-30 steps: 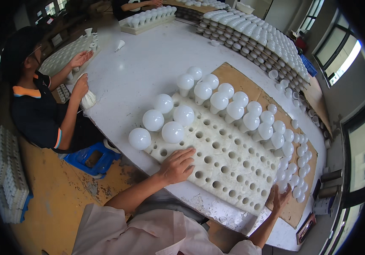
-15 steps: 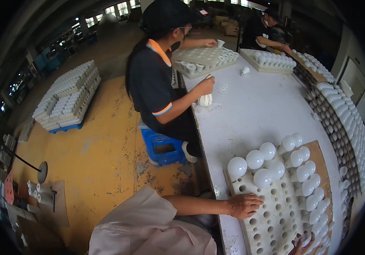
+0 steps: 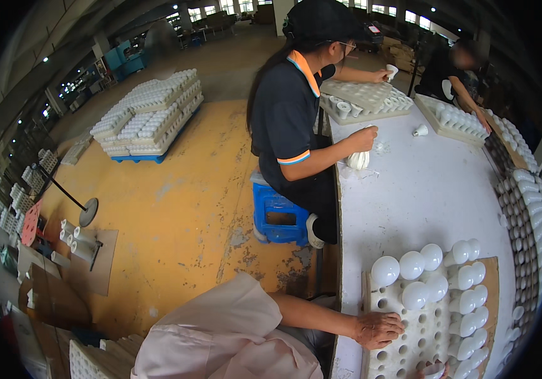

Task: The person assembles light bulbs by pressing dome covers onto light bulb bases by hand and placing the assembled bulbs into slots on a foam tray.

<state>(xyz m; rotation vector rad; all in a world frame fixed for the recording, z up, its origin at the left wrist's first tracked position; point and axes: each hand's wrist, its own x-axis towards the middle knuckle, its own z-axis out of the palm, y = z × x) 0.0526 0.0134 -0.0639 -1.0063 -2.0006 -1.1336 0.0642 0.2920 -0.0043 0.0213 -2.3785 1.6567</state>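
Note:
My left hand (image 3: 378,328) lies flat on the near left corner of a white foam tray (image 3: 419,344) full of round holes, fingers spread and holding nothing. White bulbs (image 3: 410,265) stand in the tray's far rows and along its right side. Only the fingertips of my right hand (image 3: 434,372) show at the bottom edge, next to something small and white; its grip is hidden. The tray rests on a brown cardboard sheet (image 3: 491,268) on the white table (image 3: 429,189).
A person in a dark shirt (image 3: 290,114) sits on a blue stool (image 3: 277,211) at the table's left edge, holding a white part (image 3: 357,159). Another person (image 3: 454,69) works at the far end. Stacked bulb trays (image 3: 148,114) stand on the yellow floor.
The view has swung left, away from the tray toward the floor and the seated person. My left hand stays on the tray's corner; my right hand has slid almost out of view.

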